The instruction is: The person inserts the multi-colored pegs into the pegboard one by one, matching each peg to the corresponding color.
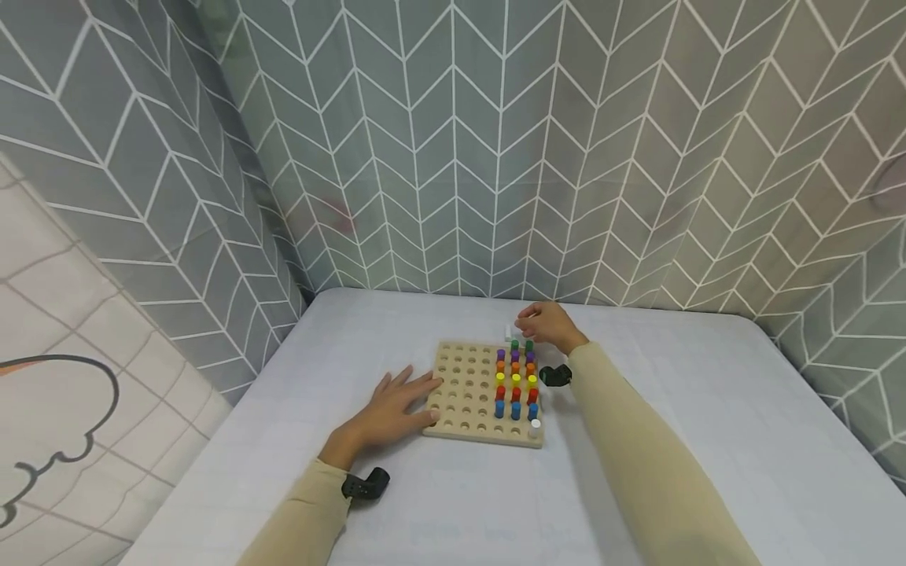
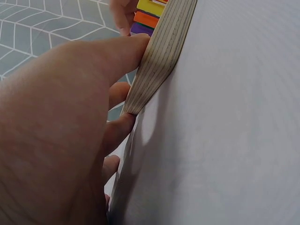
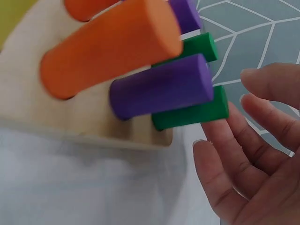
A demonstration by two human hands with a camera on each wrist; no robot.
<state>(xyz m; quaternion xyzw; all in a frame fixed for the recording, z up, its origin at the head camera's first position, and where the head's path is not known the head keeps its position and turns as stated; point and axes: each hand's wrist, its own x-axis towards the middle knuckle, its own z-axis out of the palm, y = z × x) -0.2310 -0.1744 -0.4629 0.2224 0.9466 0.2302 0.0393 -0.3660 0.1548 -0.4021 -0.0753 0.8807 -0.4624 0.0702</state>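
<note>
A wooden pegboard (image 1: 463, 393) lies on the table, its right side filled with short rows of green, purple, orange, yellow, red and blue pegs. One white peg (image 1: 534, 428) stands in the near right corner. My left hand (image 1: 392, 413) rests on the board's left edge with fingers spread; in the left wrist view its thumb and fingertips touch the wooden rim (image 2: 161, 51). Beyond the far right corner, my right hand (image 1: 548, 324) hovers close to a green peg (image 3: 197, 110). Its fingers are loosely bent, and nothing shows between them in the right wrist view.
A small white piece (image 1: 507, 333) is on the table just behind the board, left of my right hand. The table has a pale cloth (image 1: 396, 511). Grey curtains (image 1: 481, 157) with white zigzag lines hang behind it.
</note>
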